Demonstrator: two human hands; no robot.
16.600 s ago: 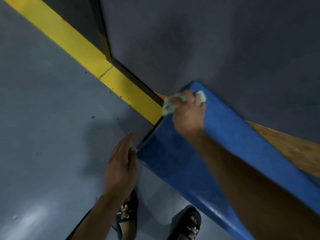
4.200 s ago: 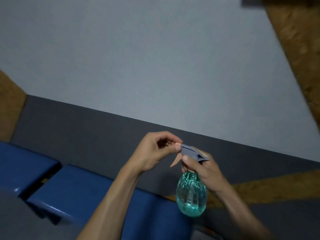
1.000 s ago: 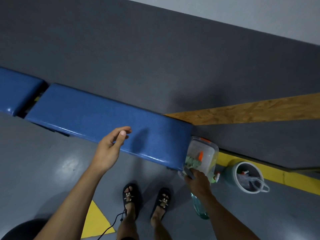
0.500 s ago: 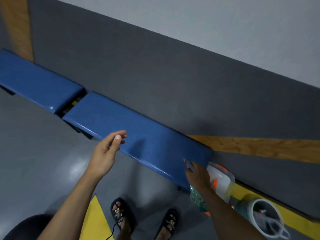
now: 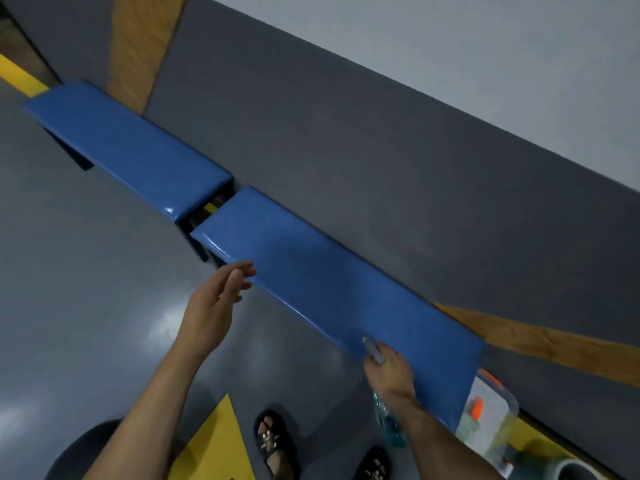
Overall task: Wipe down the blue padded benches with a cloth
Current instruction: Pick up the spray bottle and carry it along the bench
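Note:
Two blue padded benches stand end to end along the grey wall: the near bench in the middle and the far bench at upper left. My right hand grips a teal spray bottle by its grey trigger head, whose nozzle lies over the near bench's front edge. My left hand hovers with relaxed fingers just in front of that bench's left part and holds nothing. No cloth shows in either hand.
A clear plastic container with orange items sits on the floor at the near bench's right end, and a grey bucket beside it. My sandalled feet stand on the grey floor by a yellow floor marking.
The view has swung left, bringing the far bench fully into sight. My right hand has lifted the spray bottle from beside the container to the near bench's front edge. My left hand stays hovering.

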